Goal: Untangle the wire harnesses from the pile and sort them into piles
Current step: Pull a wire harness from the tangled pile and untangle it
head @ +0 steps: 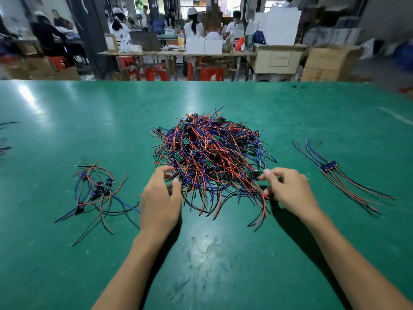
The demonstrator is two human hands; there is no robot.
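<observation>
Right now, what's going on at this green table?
A person is sorting wire harnesses. Both hands are at the near edge of the big tangled pile in the middle: the left hand curls over wires at its left side, the right hand pinches at wires on its right. A loose small pile lies left, and a neatly aligned bundle lies right.

Beyond your green table (67,265), workers (194,25) sit at a long bench (174,53) crowded with white boxes (204,45) and a bottle (181,40). Red stools (211,73) stand beneath it; cardboard cartons (328,63) are stacked to your right.
</observation>
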